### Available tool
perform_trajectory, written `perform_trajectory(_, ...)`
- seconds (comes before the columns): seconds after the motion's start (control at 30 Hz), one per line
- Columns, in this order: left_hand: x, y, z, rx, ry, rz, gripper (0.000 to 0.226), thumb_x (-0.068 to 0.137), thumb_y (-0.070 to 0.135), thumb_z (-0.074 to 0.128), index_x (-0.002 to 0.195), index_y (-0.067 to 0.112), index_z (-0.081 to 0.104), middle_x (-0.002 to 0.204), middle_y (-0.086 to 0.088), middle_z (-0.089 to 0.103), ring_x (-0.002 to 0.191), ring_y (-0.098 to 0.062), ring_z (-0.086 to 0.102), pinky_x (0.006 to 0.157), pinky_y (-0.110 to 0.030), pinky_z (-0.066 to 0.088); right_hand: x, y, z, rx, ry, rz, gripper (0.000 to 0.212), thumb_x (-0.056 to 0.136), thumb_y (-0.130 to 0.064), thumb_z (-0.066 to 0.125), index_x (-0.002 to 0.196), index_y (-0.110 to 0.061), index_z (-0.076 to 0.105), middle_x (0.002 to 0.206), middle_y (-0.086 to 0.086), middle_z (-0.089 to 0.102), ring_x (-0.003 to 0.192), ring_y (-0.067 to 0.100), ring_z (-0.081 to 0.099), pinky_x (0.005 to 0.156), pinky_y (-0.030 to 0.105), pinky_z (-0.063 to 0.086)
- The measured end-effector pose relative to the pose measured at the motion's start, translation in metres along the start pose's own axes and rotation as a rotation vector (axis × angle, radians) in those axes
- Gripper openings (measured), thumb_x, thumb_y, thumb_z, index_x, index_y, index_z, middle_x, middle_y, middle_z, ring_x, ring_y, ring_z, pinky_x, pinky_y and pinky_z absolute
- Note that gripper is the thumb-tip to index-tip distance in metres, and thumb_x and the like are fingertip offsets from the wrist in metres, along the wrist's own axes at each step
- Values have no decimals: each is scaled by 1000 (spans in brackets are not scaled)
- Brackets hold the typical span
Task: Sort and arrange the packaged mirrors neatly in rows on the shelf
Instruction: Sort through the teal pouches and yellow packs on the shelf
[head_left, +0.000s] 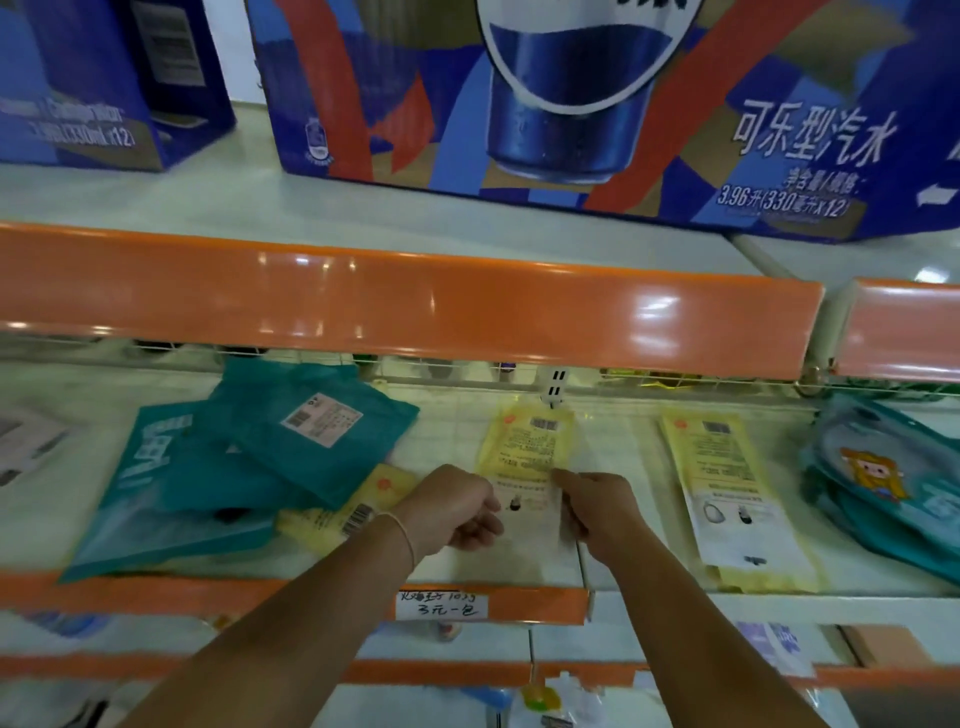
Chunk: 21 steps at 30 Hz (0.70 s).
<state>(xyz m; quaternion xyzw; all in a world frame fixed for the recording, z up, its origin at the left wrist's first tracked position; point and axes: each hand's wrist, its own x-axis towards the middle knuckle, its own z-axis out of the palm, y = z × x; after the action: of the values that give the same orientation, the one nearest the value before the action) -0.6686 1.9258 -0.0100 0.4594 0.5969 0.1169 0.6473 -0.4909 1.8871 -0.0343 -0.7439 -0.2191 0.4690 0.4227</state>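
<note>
A yellow packaged mirror (530, 447) lies flat in the middle of the white shelf (447, 415). My left hand (457, 509) grips its lower left edge and my right hand (597, 509) pinches its right edge. A second yellow pack (727, 483) lies to the right. Another yellow pack (348, 512) sticks out from under a loose heap of teal packs (234, 467) on the left. More teal packs with a cartoon figure (878, 483) lie at the far right.
An orange rail (415, 306) of the shelf above overhangs the back. Big blue drink cartons (571, 104) stand on that upper shelf. A handwritten price label (441, 605) sits on the front orange edge. Lower shelves hold more goods.
</note>
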Motion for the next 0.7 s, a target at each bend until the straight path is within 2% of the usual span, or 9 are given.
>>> perform_trajectory(0.07,-3,3,7,25,-44,-14,18,92,5,48,93,-4,62,70,-16,70,51,-22,62,50,-25,48,0,0,-2,-36,-75,-13,26,86,-11,71,65,-6,56,53,11,45,36,16,36,39,20,28)
perform_trajectory(0.13,-8,6,13,57,-97,-27,16,92,6,49,90,-3,63,70,-15,70,53,-22,63,52,-26,49,4,0,-5,-66,-95,-47,16,87,-3,64,71,0,61,56,14,51,36,18,43,38,20,31)
perform_trajectory(0.23,-12,11,15,116,-129,-13,14,91,9,54,87,-1,64,66,-13,67,51,-22,61,50,-24,48,15,0,-12,-57,-66,-82,15,88,-8,56,81,1,65,75,20,67,60,27,61,52,31,46)
perform_trajectory(0.3,-9,14,18,135,-43,18,15,92,9,52,86,1,63,61,-11,63,47,-21,58,46,-23,44,21,2,-21,-71,-32,-102,17,91,-14,52,92,-2,63,86,22,68,71,31,63,58,39,50)
perform_trajectory(0.37,-1,18,25,154,88,81,15,94,11,49,88,2,60,59,-10,59,44,-20,53,44,-22,40,21,2,-37,-98,14,-156,15,95,-14,50,94,-5,62,86,17,67,71,28,62,58,34,50)
perform_trajectory(0.43,7,23,36,175,144,145,19,98,21,48,92,4,54,66,-10,55,45,-19,49,43,-21,37,20,1,-57,-100,60,-192,16,97,-13,50,96,-4,63,80,14,64,66,23,57,56,27,44)
perform_trajectory(0.53,16,34,67,216,53,181,34,99,38,50,96,5,55,75,-10,54,51,-18,47,43,-21,38,20,-1,-84,-84,100,-233,18,98,-15,50,97,-4,63,77,13,62,64,22,54,56,27,43)
perform_trajectory(0.63,24,45,102,176,32,284,26,100,27,51,91,4,55,58,-9,44,45,-19,42,43,-22,35,17,-8,-111,-53,83,-249,15,97,-22,55,100,-11,64,86,10,69,71,23,64,62,33,53)
perform_trajectory(0.7,30,53,123,142,62,339,22,100,22,52,84,7,50,57,-8,37,44,-18,38,42,-21,31,12,-10,-132,-57,46,-274,14,92,-27,65,103,-19,63,90,4,72,78,20,69,62,32,57)
